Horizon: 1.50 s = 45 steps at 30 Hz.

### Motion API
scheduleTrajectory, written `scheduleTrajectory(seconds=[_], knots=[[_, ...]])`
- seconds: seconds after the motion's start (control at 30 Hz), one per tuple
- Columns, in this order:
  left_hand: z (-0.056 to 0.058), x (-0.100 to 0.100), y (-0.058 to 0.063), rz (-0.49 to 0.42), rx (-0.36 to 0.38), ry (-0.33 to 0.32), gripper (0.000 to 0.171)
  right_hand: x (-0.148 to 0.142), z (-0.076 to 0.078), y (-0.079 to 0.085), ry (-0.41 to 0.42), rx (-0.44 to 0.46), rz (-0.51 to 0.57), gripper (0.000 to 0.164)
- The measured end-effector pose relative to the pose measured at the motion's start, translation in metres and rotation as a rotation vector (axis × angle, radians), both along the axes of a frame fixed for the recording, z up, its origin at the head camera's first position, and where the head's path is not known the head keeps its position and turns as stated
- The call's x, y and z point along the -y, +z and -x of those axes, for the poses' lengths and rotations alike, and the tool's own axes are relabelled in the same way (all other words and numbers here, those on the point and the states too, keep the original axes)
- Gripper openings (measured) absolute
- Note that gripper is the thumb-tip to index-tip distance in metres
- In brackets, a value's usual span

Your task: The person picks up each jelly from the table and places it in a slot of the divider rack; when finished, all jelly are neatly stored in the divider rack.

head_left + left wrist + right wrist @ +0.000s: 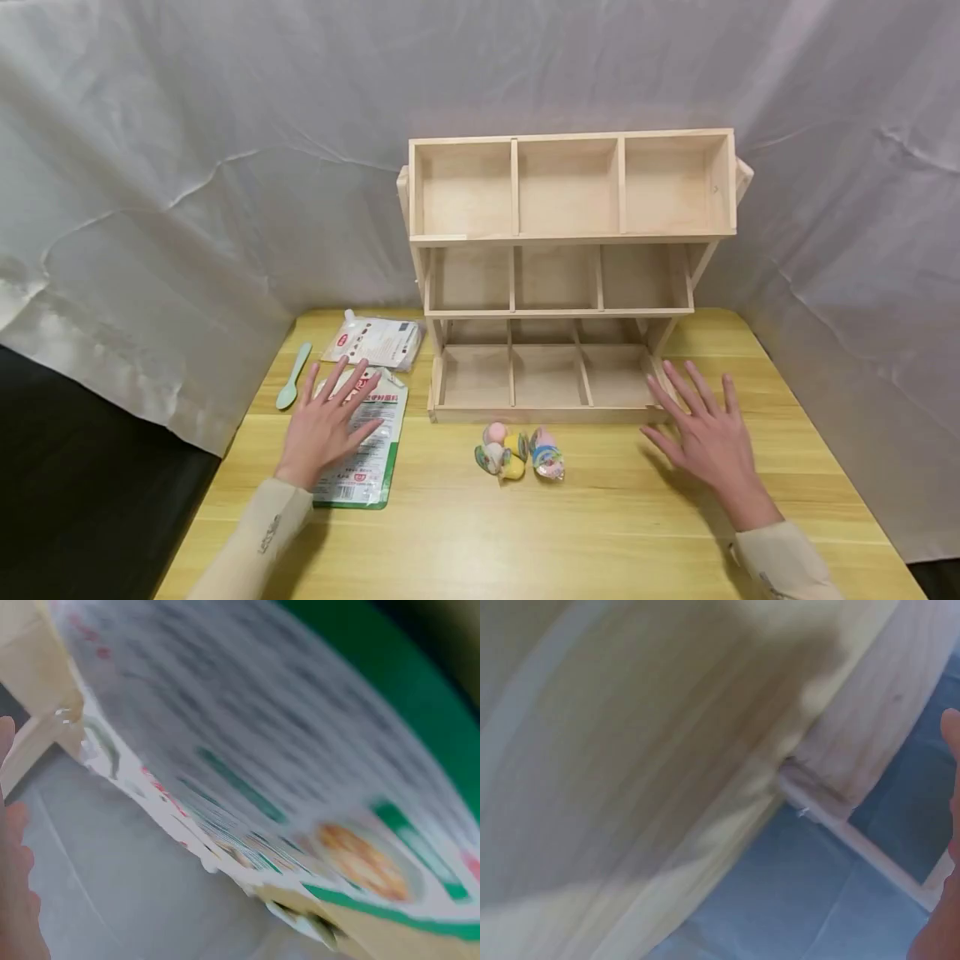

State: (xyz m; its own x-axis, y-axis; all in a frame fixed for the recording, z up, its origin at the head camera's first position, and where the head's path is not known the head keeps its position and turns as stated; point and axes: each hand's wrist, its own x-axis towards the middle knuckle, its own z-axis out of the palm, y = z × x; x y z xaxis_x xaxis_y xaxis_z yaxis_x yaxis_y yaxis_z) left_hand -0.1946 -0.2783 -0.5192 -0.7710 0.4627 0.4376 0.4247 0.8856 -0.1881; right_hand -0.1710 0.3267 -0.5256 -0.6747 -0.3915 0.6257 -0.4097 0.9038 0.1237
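My left hand (321, 435), fingers spread, is over a white and green printed pouch (367, 454) on the table's left side; whether it touches the pouch I cannot tell. The same pouch (225, 727) fills most of the left wrist view. On the right, my right hand (708, 437) is held with spread fingers above the table, near the rack's lower right corner, holding nothing. Between the hands lie small wrapped items in pink, yellow and white (513, 467) and a pink and blue wrapped one (547, 454). Behind them stands a three-tier wooden rack (551, 414) with divided compartments.
A pale green spoon (293, 377) lies by the table's left edge. Behind the printed pouch is a clear-and-white packet (377, 340) with a spout. Grey-white cloth (225, 167) hangs around the back and sides of the wooden table (480, 550).
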Motion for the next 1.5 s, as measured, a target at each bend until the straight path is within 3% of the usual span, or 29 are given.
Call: scheduleTrajectory(seconds=[0.13,0.27,0.5,0.77,1.1,1.5], knots=[[0.001,-0.015,0.004,-0.092,0.063,0.037,0.081,0.015,-0.002,0.01,0.033,-0.006,0.072,0.082],[0.002,-0.036,0.005,-0.256,0.162,0.055,0.082,0.033,-0.005,0.016,0.078,0.046,0.18,0.079],[0.002,-0.067,-0.001,-0.574,0.371,0.051,0.083,0.069,-0.02,0.018,0.168,0.242,0.304,0.061],[0.016,-0.094,-0.013,-0.837,0.529,0.01,0.078,0.109,-0.033,0.013,0.205,0.455,0.284,0.057],[0.016,-0.113,-0.034,-1.015,0.642,0.023,0.073,0.138,-0.04,0.006,0.202,0.639,0.214,0.054],[0.024,-0.12,-0.05,-1.16,0.723,0.038,0.067,0.148,-0.036,0.003,0.201,0.682,0.242,0.054]])
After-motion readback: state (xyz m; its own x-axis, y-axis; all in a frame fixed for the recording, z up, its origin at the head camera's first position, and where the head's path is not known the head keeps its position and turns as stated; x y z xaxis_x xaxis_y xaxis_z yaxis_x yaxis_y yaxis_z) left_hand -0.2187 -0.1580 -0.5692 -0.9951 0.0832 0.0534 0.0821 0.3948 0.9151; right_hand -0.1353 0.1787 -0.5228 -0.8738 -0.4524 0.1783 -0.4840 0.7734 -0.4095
